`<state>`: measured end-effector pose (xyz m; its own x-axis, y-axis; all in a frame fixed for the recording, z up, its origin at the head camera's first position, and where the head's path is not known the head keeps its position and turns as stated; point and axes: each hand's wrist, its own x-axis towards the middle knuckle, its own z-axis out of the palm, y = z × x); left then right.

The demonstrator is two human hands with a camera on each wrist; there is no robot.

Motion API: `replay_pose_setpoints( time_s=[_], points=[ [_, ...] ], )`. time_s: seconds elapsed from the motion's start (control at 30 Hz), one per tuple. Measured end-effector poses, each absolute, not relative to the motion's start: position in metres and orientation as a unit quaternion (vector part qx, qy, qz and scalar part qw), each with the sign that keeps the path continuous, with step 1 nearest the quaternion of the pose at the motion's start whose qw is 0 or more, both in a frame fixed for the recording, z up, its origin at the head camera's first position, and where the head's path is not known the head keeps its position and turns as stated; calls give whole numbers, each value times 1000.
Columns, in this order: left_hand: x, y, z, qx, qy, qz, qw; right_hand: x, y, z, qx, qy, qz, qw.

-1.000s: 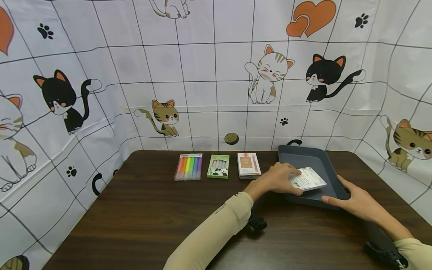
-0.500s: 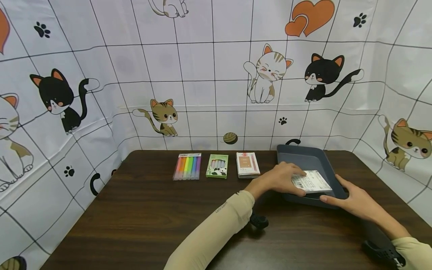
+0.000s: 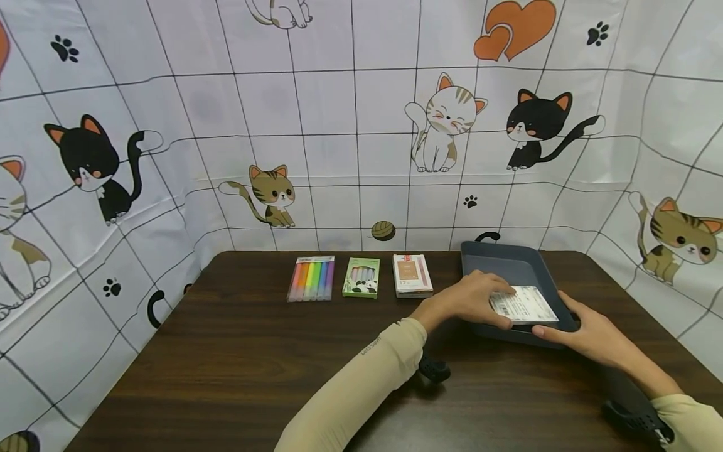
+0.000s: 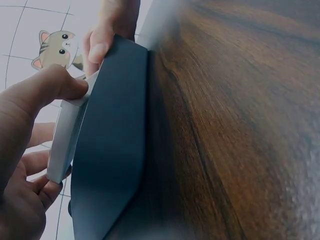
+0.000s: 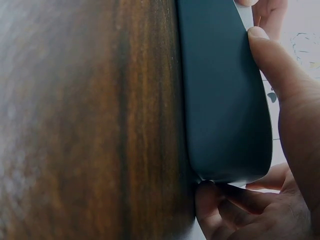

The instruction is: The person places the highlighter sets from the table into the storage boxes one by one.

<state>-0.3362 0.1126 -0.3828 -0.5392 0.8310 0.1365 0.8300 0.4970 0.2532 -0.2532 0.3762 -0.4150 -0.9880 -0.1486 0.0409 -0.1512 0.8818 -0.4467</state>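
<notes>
A dark grey tray lies at the right of the brown table. My left hand pinches a white labelled packet by its left edge and holds it low inside the tray's near end. The left wrist view shows the thumb pressed on the packet beside the tray wall. My right hand grips the tray's near right corner. In the right wrist view, my right hand has its thumb along the tray rim and its fingers curled under the corner.
Along the table's back edge lie a pack of coloured highlighters, a small green box and a white and pink box. A cat-print cloth walls in the table at the back and both sides.
My left hand has carried the white packet slightly right and lower into the tray. My right hand has stayed on the tray's corner.
</notes>
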Motion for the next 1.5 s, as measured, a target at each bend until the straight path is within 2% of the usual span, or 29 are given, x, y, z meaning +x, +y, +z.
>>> replay_pose_setpoints(
  time_s=[0.27, 0.73, 1.5],
  points=[
    [-335, 111, -379, 488, 856, 166, 35, -254, 376, -415, 91, -968, 233, 10],
    [-336, 107, -378, 479, 862, 163, 40, -252, 377, -414, 92, -969, 229, 11],
    [-343, 47, -377, 443, 872, 207, -8, -252, 377, -415, 78, -971, 225, 13]
  ],
)
